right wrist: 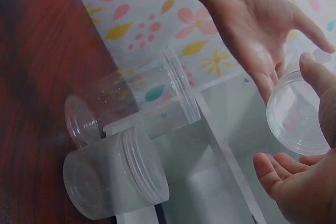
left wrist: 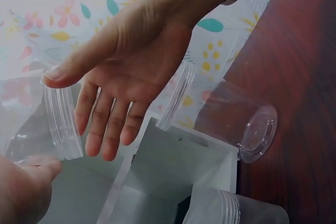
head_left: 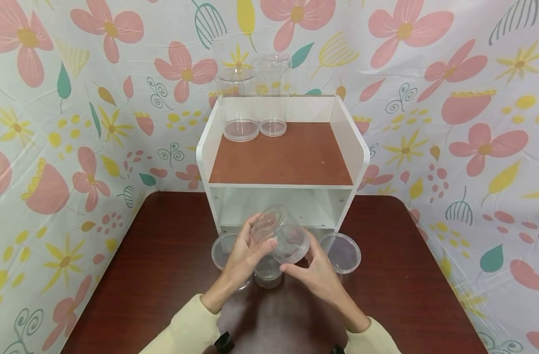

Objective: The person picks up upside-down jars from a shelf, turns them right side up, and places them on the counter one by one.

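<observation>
Both hands hold a clear plastic jar [head_left: 287, 236], tilted, above the table in front of the white shelf unit. My left hand [head_left: 247, 255] grips the jar's body near its base, thumb along the near side. My right hand [head_left: 318, 275] holds the wider ridged rim end, thumb on the near side and fingers behind. In the right wrist view that round end [right wrist: 296, 114] faces the camera, between thumb and fingers. Nothing shows inside the jar. Below the hands stands a smaller clear jar [head_left: 268, 280], partly hidden by them.
Clear jars stand on the table left [head_left: 222, 248] and right [head_left: 340, 253] of the hands. Behind is the white shelf unit [head_left: 362, 152] with a brown top shelf [head_left: 287, 162], bearing two tall clear jars [head_left: 240, 130] [head_left: 273, 128]. Floral cloth hangs behind the dark red table [head_left: 406, 295].
</observation>
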A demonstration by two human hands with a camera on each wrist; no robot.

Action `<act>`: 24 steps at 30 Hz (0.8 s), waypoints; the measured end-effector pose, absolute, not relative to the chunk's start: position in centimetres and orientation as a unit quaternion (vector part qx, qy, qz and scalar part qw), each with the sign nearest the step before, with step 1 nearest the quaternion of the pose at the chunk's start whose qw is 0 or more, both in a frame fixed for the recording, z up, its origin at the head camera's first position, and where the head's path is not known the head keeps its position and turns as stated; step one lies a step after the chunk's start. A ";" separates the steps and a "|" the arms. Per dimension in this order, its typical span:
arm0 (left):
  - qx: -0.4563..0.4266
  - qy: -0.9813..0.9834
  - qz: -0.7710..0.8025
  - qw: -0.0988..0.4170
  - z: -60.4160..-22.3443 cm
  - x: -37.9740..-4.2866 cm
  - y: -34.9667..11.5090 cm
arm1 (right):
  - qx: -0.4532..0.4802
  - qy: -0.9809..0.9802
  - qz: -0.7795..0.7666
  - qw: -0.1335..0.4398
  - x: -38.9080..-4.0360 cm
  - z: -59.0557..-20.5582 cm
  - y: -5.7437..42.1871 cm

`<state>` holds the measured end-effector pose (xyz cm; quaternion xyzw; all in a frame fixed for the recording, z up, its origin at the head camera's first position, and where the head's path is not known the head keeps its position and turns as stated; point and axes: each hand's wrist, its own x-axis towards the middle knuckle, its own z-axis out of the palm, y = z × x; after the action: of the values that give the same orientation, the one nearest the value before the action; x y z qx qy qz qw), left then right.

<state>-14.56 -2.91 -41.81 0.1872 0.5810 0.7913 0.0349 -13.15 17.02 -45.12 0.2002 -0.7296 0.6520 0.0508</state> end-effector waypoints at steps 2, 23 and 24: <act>0.186 0.583 0.790 0.039 -41.8 -14.6 -2.9 | 0.197 -0.725 0.657 0.051 -13.1 -45.2 17.0; 0.169 0.688 0.704 -0.043 -40.5 -14.9 -5.8 | 0.138 -0.686 0.713 0.043 -12.5 -44.9 18.7; 0.164 0.694 0.699 -0.052 -40.5 -15.0 -6.0 | 0.136 -0.684 0.715 0.042 -12.5 -44.8 18.8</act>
<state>-14.96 -5.99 -40.49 0.1645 0.6937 0.6993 -0.0515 -12.51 18.84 -44.85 0.1360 -0.6843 0.7151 0.0424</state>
